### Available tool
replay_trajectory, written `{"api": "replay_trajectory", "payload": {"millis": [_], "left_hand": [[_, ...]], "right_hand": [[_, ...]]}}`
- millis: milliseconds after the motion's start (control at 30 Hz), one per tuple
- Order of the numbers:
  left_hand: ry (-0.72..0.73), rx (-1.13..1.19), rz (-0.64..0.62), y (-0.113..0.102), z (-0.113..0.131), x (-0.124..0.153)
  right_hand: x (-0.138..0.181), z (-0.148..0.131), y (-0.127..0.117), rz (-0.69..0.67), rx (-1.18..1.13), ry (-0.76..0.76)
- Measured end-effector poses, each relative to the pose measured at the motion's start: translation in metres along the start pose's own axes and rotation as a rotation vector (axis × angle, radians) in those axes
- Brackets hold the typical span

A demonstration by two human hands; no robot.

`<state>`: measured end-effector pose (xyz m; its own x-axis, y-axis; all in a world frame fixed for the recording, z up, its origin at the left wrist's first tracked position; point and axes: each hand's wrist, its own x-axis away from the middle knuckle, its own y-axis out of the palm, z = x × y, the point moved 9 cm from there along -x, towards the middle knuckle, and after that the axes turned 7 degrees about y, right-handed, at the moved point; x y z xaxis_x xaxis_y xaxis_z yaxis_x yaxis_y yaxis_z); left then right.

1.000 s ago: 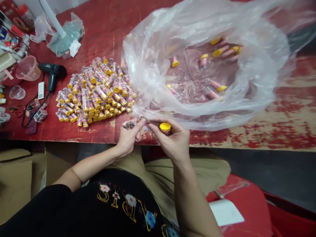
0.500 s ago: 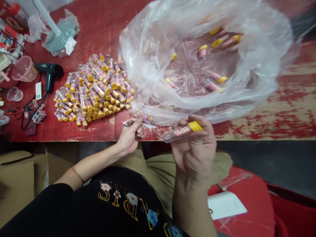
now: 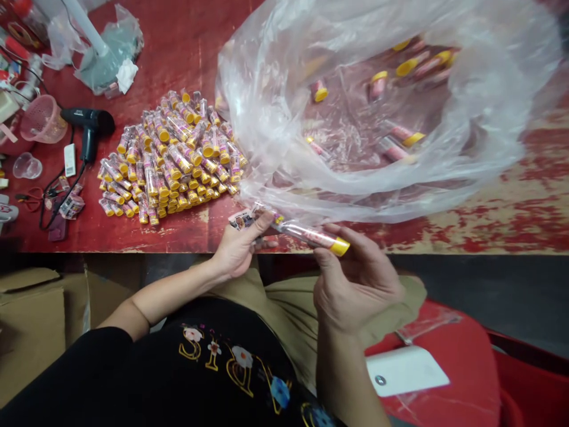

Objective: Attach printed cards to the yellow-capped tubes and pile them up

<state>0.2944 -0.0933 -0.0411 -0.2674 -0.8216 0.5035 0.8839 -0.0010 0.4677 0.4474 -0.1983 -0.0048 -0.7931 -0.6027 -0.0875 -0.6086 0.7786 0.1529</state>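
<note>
My right hand (image 3: 358,287) holds a clear plastic tube (image 3: 313,234) by its yellow-capped end, with pink and white contents showing inside. The tube points left, its far end at the fingers of my left hand (image 3: 235,249). Between thumb and fingers, my left hand pinches small printed plastic sleeves (image 3: 242,219); how many I cannot tell. Whether the tube's tip is inside a sleeve or only beside it is not clear. A big pile of yellow-capped tubes (image 3: 173,160) with printed wraps lies beyond my left hand.
A large clear plastic bag (image 3: 275,148) lies open on the red table (image 3: 186,237), with several tubes inside. A black hair dryer (image 3: 89,127), a pink basket (image 3: 44,118) and red-handled scissors (image 3: 31,200) are at the left. A white phone-like object (image 3: 409,370) rests on a red stool (image 3: 466,367).
My right hand has turned and brought the tube left and level with my left hand, so its clear end meets the left fingers. The left hand has shifted slightly, showing more of the printed sleeves.
</note>
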Motion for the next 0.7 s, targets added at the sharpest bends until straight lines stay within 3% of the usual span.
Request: {"api": "replay_trajectory", "payload": {"millis": [167,267,433,567,700], "left_hand": [[0.003,-0.004,0.018,-0.002,0.0,-0.001],[-0.014,-0.002,0.007,-0.001,-0.002,-0.001],[-0.034,-0.01,-0.049,0.003,-0.006,0.0],[-0.019,-0.025,-0.024,0.001,-0.01,0.002],[-0.001,-0.047,-0.04,0.001,-0.011,0.003]], "right_hand": [[0.015,-0.009,0.001,-0.121,0.247,-0.121],[0.021,-0.014,0.0,-0.105,0.314,-0.202],[0.025,0.01,-0.005,-0.088,0.177,-0.004],[0.03,0.0,-0.004,-0.008,0.283,-0.099],[0.023,0.013,0.009,-0.131,0.128,0.092]]}}
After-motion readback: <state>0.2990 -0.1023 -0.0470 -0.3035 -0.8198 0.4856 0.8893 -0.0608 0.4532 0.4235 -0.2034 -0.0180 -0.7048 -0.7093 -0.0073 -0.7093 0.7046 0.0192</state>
